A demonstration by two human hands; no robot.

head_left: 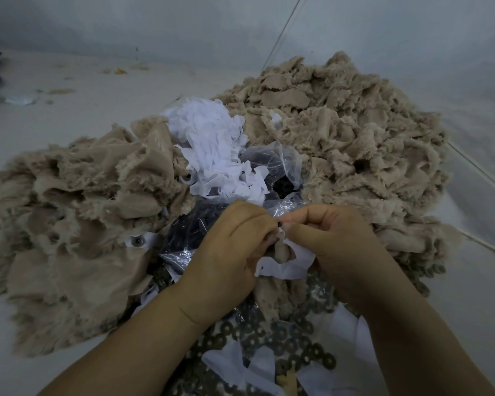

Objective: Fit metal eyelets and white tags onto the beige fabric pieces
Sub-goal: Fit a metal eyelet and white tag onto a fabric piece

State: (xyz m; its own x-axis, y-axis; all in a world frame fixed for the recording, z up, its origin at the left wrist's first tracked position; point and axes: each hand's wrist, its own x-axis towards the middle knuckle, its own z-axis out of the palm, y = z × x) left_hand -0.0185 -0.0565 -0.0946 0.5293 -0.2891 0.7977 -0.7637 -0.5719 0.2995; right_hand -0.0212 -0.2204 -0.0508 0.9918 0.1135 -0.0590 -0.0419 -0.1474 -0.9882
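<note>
My left hand (235,241) and my right hand (335,241) meet at the centre, knuckles up. Between them they pinch a beige fabric piece (282,251) with a white tag (286,267) wrapped around it. A small dark eyelet (280,224) sits at the fingertips where the hands touch. Flat metal rings (286,341) lie heaped below my wrists. A pile of white tags (212,144) rests just beyond the hands. Beige fabric pieces form one heap on the left (77,230) and a larger heap on the right (349,132).
Clear plastic bags of dark parts (272,164) lie between the two heaps. Two fabric pieces on the left show fitted eyelets (137,240). A pale sheet (69,104) covers the floor, with scraps at the far left. A thin cord (486,247) runs along the right.
</note>
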